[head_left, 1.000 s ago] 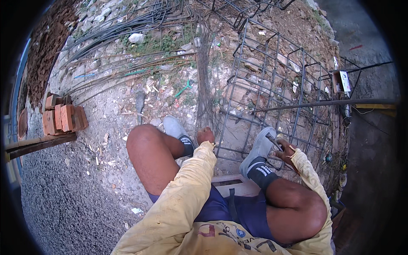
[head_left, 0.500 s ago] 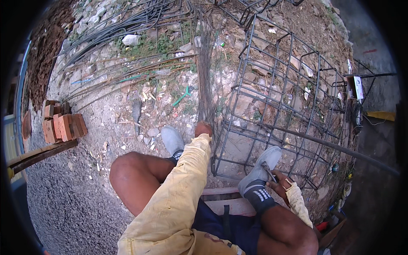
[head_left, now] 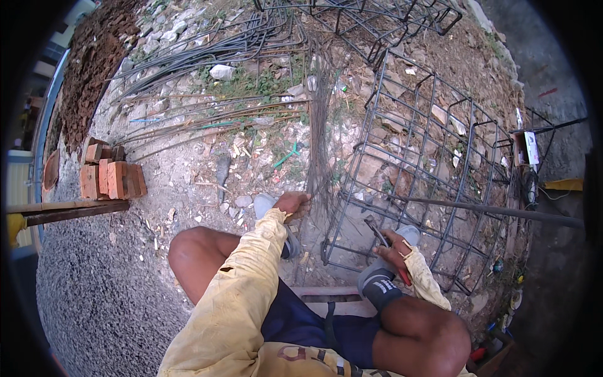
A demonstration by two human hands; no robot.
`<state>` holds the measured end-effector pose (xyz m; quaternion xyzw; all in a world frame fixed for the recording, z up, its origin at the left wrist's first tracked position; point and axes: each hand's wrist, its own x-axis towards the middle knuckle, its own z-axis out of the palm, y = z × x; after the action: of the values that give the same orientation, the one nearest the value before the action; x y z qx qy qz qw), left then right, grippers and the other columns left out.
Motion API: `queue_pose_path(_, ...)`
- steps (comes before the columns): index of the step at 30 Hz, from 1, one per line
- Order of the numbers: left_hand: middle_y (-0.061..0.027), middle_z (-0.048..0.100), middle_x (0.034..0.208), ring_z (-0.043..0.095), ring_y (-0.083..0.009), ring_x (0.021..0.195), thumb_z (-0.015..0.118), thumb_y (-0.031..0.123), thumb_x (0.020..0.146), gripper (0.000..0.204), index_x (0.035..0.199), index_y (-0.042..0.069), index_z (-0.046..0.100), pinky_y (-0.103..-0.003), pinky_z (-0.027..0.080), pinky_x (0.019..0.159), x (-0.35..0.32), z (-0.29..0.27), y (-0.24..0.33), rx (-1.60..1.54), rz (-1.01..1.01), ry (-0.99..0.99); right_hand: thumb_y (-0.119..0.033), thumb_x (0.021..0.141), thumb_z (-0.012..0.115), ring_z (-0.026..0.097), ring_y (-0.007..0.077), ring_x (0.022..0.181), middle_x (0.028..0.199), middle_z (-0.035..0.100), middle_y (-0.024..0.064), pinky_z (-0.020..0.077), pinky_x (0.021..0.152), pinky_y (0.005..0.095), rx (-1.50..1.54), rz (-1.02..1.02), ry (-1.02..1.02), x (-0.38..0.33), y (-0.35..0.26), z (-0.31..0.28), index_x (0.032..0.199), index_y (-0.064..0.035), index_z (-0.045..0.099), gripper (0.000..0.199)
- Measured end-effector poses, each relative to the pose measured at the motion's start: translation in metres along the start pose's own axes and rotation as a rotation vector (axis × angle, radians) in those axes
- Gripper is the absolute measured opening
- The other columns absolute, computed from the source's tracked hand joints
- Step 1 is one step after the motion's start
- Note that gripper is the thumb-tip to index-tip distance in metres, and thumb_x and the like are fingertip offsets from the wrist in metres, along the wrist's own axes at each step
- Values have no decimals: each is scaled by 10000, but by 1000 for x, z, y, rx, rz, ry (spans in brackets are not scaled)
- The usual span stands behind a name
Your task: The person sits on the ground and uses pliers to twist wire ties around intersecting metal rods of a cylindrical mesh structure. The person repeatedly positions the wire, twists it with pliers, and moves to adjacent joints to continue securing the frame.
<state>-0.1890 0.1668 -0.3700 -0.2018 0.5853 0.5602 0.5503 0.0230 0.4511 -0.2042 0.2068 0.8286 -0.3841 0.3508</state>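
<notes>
My left hand (head_left: 293, 205) is closed just left of the near end of a long bundle of thin tie wire (head_left: 320, 125). Its fingertips are pinched together, and what they hold, if anything, is too fine to make out. In my right hand (head_left: 394, 250) is a pair of pincers (head_left: 377, 231) with a dark metal head and a red handle end showing below the palm. That hand is over my right shoe, beside the near corner of a rebar cage (head_left: 414, 157) lying on the ground.
Long rebar rods (head_left: 226, 119) and bent bars (head_left: 245, 38) lie at the far left. A stack of red bricks (head_left: 112, 177) stands at left above grey gravel (head_left: 100, 276). One long bar (head_left: 490, 209) crosses the cage to the right. More cage work (head_left: 377, 19) lies at the back.
My left hand has moved left and slightly down, off the wire bundle's end. My right hand has risen with the pincers, their head lifting off the shoe. The view has shifted slightly.
</notes>
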Motion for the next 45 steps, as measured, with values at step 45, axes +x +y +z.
queue_pose_path(45, -88, 627, 834, 590, -162, 763, 606, 318, 929, 302, 920, 23, 540, -320, 470, 696, -292, 135, -92, 456, 374, -183, -340, 786, 774, 497, 113, 673, 706, 563, 8, 411, 619, 305, 102, -544, -136, 45, -131, 28, 866, -31, 642, 346)
